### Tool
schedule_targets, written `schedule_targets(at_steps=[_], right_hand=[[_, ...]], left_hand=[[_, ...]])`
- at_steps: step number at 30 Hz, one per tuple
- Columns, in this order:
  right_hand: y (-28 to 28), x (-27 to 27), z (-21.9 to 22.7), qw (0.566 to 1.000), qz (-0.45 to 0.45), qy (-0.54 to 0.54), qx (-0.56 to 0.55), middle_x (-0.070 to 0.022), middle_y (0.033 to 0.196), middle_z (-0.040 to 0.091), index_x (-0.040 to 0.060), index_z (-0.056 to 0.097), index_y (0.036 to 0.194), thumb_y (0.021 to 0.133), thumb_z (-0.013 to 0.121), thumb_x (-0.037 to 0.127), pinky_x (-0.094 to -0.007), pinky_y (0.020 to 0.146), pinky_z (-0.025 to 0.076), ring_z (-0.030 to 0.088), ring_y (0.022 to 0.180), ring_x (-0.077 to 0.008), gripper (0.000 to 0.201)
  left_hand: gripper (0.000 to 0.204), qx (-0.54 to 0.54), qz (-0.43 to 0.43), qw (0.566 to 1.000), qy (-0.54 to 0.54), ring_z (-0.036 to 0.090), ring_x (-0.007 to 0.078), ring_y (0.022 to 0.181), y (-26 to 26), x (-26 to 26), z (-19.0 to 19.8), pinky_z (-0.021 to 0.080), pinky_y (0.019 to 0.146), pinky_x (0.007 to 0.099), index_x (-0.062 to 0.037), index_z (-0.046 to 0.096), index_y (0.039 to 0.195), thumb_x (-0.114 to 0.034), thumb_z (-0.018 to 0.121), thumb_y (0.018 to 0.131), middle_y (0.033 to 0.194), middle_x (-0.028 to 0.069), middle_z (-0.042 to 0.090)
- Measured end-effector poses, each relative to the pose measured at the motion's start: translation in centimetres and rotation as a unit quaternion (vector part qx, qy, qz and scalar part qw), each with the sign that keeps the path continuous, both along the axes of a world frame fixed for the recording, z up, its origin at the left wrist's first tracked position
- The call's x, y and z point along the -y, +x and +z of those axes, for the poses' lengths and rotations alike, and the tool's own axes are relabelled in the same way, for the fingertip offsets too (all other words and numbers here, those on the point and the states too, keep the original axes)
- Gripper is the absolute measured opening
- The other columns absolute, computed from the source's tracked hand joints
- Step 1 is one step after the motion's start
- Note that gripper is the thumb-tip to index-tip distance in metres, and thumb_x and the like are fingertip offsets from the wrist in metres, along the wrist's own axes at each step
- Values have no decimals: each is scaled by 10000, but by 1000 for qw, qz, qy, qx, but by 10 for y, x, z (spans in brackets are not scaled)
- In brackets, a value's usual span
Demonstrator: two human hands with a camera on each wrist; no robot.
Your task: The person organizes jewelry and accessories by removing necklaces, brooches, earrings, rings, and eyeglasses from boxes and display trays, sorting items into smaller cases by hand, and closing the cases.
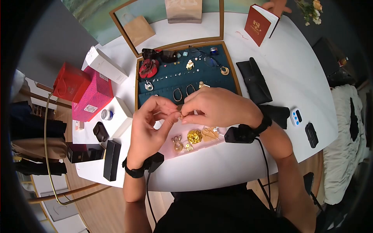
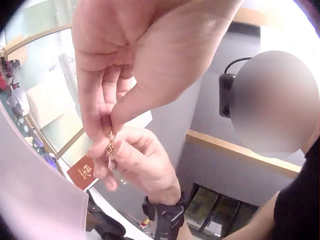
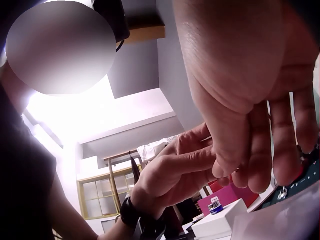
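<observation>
In front of the body, my left hand point(image 1: 149, 126) and right hand point(image 1: 215, 106) meet fingertip to fingertip. Between them is a small gold openwork piece of jewelry point(image 2: 110, 146), pinched by the thumb and fingers of each hand. The right wrist view hides most of this piece behind the fingers. Below the hands lies a pink tray point(image 1: 169, 156), holding a bright gold textured ornament point(image 1: 194, 136) and several other gold pieces. Just beyond them, a wood-framed jewelry case point(image 1: 213, 79) with teal lining stands with its glass lid raised, showing bracelets, a red flower and small earrings.
On the left are a white box point(image 1: 120, 116), a pink bag point(image 1: 90, 103) and a black box point(image 1: 112, 161). A black pouch point(image 1: 254, 81) and a white device point(image 1: 296, 117) lie right. Another person's hand point(image 1: 278, 6) is behind a red booklet point(image 1: 257, 26).
</observation>
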State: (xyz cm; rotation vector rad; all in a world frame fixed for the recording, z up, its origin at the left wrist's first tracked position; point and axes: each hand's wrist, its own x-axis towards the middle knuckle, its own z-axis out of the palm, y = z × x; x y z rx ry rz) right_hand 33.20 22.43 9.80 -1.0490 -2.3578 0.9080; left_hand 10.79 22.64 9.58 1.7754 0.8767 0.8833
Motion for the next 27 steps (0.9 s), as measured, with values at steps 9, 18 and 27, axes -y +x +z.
schedule_targets(at_steps=[9, 18, 27], right_hand=[[-8, -3, -2, 996, -28, 20, -86, -147, 835, 695, 9, 729, 951, 884, 667, 168, -356, 656, 520, 676, 736, -300, 183], [-12, 5, -3, 989, -51, 67, -121, -123, 961, 675, 22, 744, 929, 904, 627, 176, -373, 797, 518, 641, 884, -297, 195], [-2, 1, 4, 990, -50, 90, -92, -114, 883, 626, 34, 726, 938, 893, 575, 119, -376, 787, 499, 615, 832, -296, 179]], left_hand=[[358, 181, 36, 946, -266, 637, 194, 1076, 9, -3, -15, 473, 1001, 333, 7, 570, 1219, -300, 468, 1066, 1136, 124, 654], [889, 621, -48, 619, -479, 414, 294, 1338, 41, 25, -19, 275, 1177, 398, 79, 274, 1481, -648, 383, 980, 1420, 202, 449], [955, 644, -48, 617, -449, 344, 331, 1407, 36, 26, -27, 218, 1216, 405, 124, 181, 1514, -638, 383, 975, 1514, 234, 359]])
